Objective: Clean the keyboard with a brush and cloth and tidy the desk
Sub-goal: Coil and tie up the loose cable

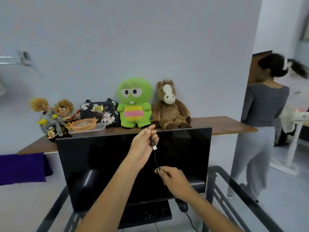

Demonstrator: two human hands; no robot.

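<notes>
In front of the monitor, head view, mid-air: cable, thin, black, w/ metal USB plug at upper end.

- Left hand: raised, fingers pinched on the cable just above the plug; plug hangs below the fingers.
- Right hand: lower, fingertips closed on the cable further down; short run taut-ish between the two hands.
- Keyboard: black, on the glass surface below the monitor, partly hidden by the forearms. Mouse just beside it, right.
- Brush, cloth: not seen.
- Handling, est.: cable light, limp, will kink if pulled hard; hold by plug body, not wire. Keyboard rigid, light; lift by both short edges, keys may pop.
- Behind: shelf w/ plush toys, bag, basket. 2nd person at right, back turned.
</notes>
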